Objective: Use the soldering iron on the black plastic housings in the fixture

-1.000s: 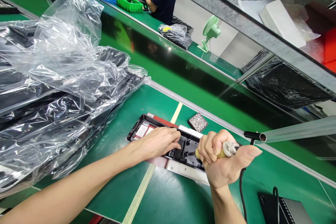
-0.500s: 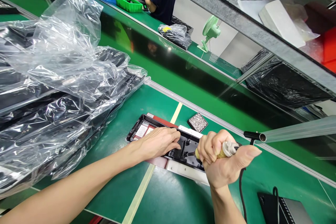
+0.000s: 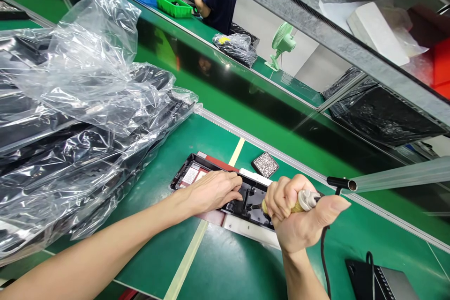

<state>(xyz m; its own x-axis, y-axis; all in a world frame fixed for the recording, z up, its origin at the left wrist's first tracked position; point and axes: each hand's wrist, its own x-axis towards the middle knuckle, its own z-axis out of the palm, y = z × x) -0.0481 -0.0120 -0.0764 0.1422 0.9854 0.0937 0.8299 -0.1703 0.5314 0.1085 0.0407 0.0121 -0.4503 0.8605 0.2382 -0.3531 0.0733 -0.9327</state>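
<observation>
Nothing's really moved: your left hand (image 3: 211, 191) still lies flat on the black housing (image 3: 246, 199), right hand (image 3: 298, 218) fisted round the soldering iron (image 3: 305, 200), mid-joint; next, hold steady.

The left hand (image 3: 211, 191) lies flat on a black housing (image 3: 225, 192) on the green tabletop (image 3: 225, 262). The right hand (image 3: 298, 218) is fisted around a corded tool (image 3: 305, 200), tip down at the housing. A speckled pad (image 3: 265, 164) sits just beyond; bagged black parts (image 3: 80, 117) are piled on the left.
</observation>
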